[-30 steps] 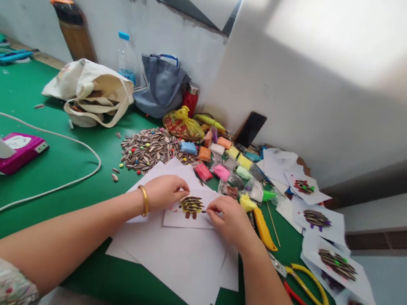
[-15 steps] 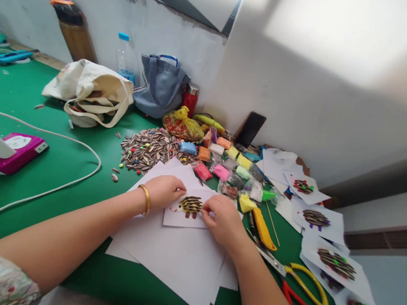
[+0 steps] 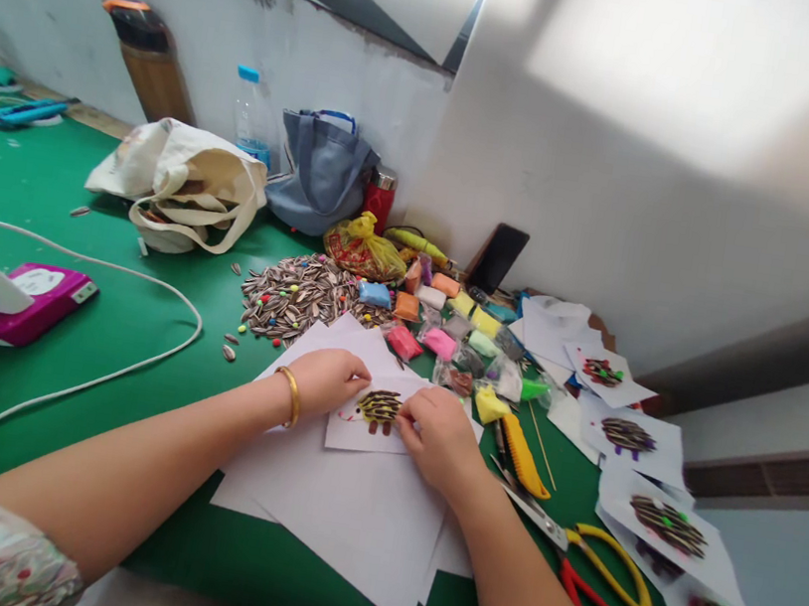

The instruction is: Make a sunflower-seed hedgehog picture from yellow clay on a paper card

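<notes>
A small white paper card (image 3: 347, 438) bears a hedgehog figure (image 3: 379, 408) of dark seeds on yellow clay, with brown feet. Beneath it lie several loose sheets of white paper (image 3: 345, 510). My left hand (image 3: 324, 380), with a gold bangle at its wrist, has its fingers closed at the card's upper left edge. At the hedgehog's right end, the fingers of my right hand (image 3: 437, 436) are pinched together against the figure; whatever is between them is hidden. Beyond the paper sits a heap of striped sunflower seeds (image 3: 300, 296) with small coloured balls among them.
Packets of coloured clay (image 3: 439, 342) lie behind my right hand. A yellow cutter (image 3: 525, 455) and large scissors (image 3: 571, 539) are at its right, then finished seed cards (image 3: 667, 521). A cream bag (image 3: 196, 178), blue bag (image 3: 325, 171) and white cable (image 3: 164, 350) occupy the left.
My right fingers have shifted very slightly left on the hedgehog's right end. My left hand and the card stay in place.
</notes>
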{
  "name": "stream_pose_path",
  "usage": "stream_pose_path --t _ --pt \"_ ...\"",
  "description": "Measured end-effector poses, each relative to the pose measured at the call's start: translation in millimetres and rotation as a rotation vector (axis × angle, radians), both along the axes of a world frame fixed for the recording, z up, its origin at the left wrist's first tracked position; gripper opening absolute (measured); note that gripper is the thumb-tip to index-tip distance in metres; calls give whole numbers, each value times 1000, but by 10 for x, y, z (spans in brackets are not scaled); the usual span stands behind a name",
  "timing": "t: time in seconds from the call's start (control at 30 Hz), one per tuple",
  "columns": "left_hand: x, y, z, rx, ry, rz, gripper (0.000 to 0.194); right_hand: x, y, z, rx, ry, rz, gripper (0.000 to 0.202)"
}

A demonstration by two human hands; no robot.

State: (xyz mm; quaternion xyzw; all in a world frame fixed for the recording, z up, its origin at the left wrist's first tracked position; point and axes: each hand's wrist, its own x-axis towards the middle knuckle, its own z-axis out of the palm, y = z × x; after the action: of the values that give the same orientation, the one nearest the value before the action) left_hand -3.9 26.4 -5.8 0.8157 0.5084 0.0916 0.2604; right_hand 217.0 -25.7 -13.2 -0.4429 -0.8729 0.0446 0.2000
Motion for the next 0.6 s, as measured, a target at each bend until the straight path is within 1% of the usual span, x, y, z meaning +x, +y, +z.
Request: stream_pose_path --t 0.33,0.6 --pt "-8 8 -31 17 15 -12 32 -42 -3 13 63 -141 -18 9" --pt "-5 0 8 12 13 -22 33 -48 -16 20 49 -151 -33 9"
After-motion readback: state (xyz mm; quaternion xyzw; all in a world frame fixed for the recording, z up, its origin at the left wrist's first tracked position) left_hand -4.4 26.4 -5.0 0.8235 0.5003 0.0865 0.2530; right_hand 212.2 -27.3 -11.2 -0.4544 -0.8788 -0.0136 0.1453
